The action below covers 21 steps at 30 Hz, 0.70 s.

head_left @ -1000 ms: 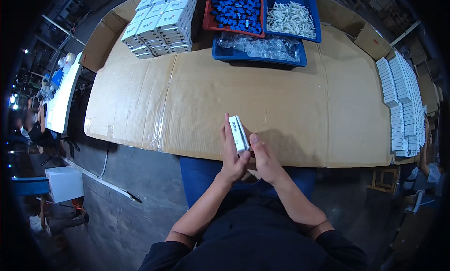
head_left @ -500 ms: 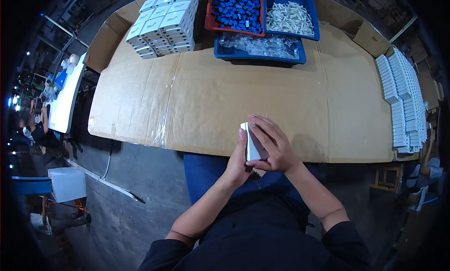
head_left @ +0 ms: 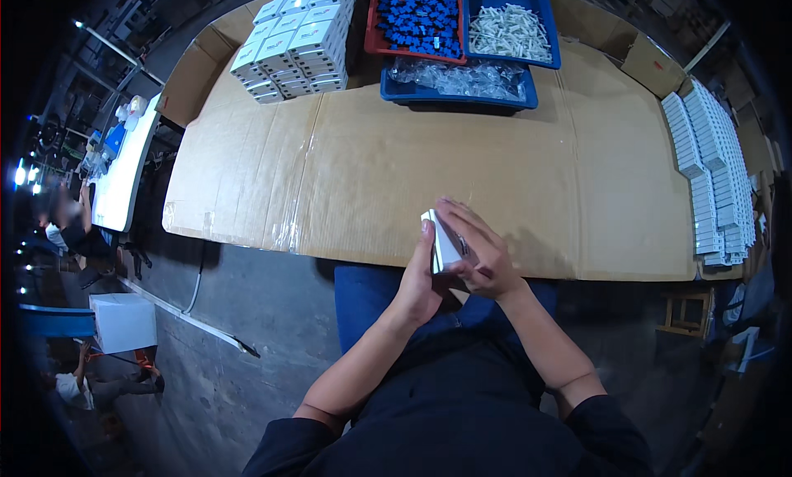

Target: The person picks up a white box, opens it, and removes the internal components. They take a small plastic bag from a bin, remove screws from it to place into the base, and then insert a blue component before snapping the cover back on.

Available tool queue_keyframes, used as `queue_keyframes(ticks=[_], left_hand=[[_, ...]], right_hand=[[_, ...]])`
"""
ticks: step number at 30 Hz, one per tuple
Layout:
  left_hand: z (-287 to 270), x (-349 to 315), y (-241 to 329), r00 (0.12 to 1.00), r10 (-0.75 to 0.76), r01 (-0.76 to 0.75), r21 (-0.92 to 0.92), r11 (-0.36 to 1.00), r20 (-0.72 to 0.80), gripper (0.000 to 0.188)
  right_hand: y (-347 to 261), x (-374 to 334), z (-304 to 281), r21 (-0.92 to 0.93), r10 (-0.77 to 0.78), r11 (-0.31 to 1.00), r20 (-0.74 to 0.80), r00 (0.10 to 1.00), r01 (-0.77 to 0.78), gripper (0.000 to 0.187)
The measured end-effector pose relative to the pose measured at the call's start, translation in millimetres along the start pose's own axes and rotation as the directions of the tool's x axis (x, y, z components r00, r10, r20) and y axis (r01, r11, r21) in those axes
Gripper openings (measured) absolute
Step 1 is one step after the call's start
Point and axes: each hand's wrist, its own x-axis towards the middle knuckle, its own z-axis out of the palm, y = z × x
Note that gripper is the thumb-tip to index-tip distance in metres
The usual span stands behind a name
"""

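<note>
A small white box is held upright between my hands, just over the near edge of the cardboard-covered table. My left hand grips it from the left, the thumb lying along that side and the other fingers hidden behind or below. Curved over the far end and right side of the box is my right hand, its thumb bent near the lower end. A dark mark shows on the box's face by the right fingers.
White boxes are stacked at the far left. Beyond the middle stand a red tray of blue pieces, a blue tray of white sticks, and another blue tray with clear plastic bags. Thin white packs are piled at the right edge.
My right thumb has shifted up from the box's lower end, and my right hand has turned a little. The box stays between both hands. The whole view has shifted slightly.
</note>
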Motion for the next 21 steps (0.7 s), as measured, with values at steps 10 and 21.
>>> queue_keyframes(ticks=[10,21], left_hand=[[-12,-6,11,0.71,0.588,-0.662,0.652,0.37,0.387,0.096],[0,8,6,0.429,0.726,-0.71,0.697,-0.097,0.538,0.095]], right_hand=[[-51,-1,8,0.74,0.74,0.339,0.172,0.65,-0.581,0.051],[-74,-4,36,0.893,0.738,0.287,0.025,0.675,-0.346,0.052]])
